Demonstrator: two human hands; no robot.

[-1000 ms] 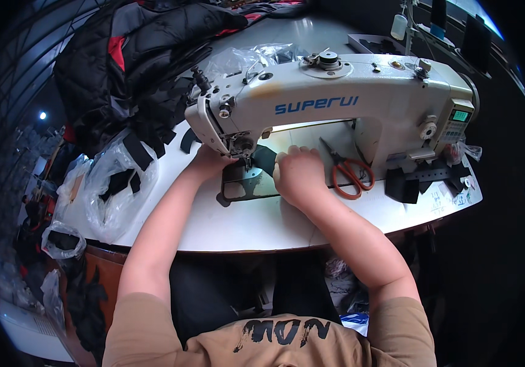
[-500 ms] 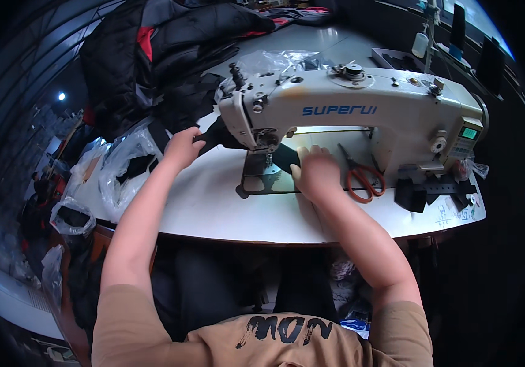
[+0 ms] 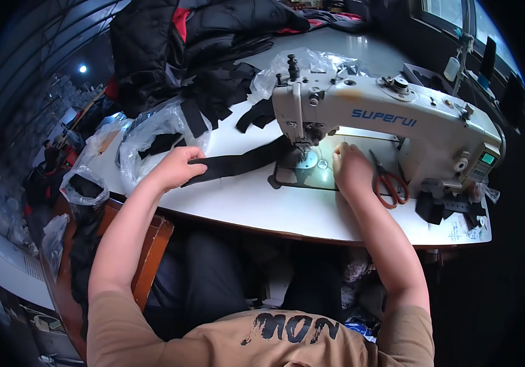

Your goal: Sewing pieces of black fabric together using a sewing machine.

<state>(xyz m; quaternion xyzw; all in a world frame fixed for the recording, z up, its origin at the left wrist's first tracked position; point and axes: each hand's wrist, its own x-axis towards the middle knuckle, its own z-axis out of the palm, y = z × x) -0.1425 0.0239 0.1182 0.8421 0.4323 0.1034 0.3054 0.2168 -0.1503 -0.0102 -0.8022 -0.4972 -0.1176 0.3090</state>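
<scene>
Evidently, the flat black fabric strip [image 3: 238, 164] is stretched above the white, curved-edge tabletop [image 3: 244, 205], its long axis running mostly sideways, from the person's left hand [image 3: 175, 169] rightward and slightly away to the head of the white metal sewing machine [image 3: 360, 101]. Its near-left end is pinched between the thumb and the bent fingers of that hand, so almost the whole visible length lies to the right of the grip. The strip is thus touched by the left hand alone; the right hand [image 3: 354, 171] is placed beyond the needle area, on the opposite side, apart from any part of the strip that can be seen. Its fingers appear curled and pointed away from the body, but whether anything is gripped beneath them cannot be told. Just to its right, the orange-handled metal scissors [image 3: 386, 176] are laid with the blades pointed away. Beside the left hand, a crumpled clear plastic bag [image 3: 131, 158] is seen, with loose black fabric pieces [image 3: 213, 92] scattered behind. The strip's far end is hidden at the machine head, and whether it is caught under the presser foot cannot be made out; the left fingertips are partly covered by the hand itself.
</scene>
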